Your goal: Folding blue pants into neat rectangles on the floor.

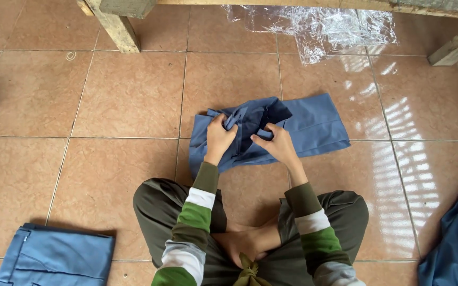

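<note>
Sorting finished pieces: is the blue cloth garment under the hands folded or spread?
Partly folded: blue cloth garment lies doubled flat; both hands, left hand and right hand, grip its bunched middle.

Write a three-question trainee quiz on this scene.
1. True or false: both hands grip the blue garment.
2. What lies crumpled under the wooden bench? A) clear plastic B) a towel C) a box
3. Where is the folded blue garment?

Key:
1. True: left hand and right hand pinch its middle.
2. A, clear plastic.
3. On the tiled floor, beside the person's left knee.
</note>
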